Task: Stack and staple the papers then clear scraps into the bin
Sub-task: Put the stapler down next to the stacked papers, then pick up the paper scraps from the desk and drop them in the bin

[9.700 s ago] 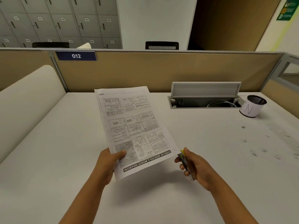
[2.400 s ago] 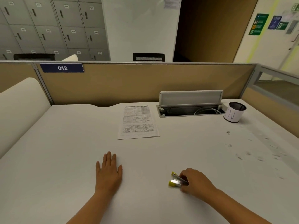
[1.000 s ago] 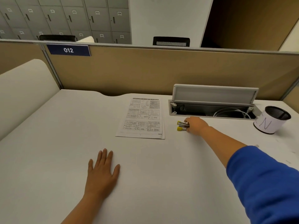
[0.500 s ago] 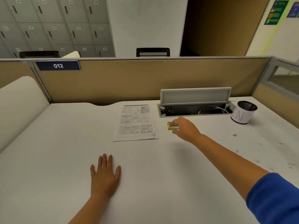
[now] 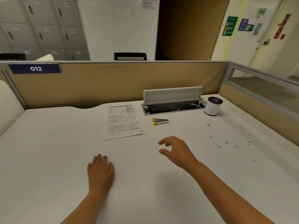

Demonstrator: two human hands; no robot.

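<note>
A person's right hand [image 5: 176, 150] hung above the white desk [image 5: 48, 151] with its fingers loosely curled and nothing in them, while the left hand [image 5: 100, 171] lay flat, palm down, fingers straight, on the desktop. Beyond the right hand, well apart from it, a stapler [image 5: 160, 121] with yellow tips rested on its side just right of the printed papers [image 5: 123, 121], which lay flat near the back of the desk. Behind the stapler, an open cable tray [image 5: 173, 101] showed a white cable inside. A small bin [image 5: 213, 106] marked "N" stood at the tray's right end, and paper scraps [image 5: 233, 139] were scattered over the desk's right side, near the bin.
</note>
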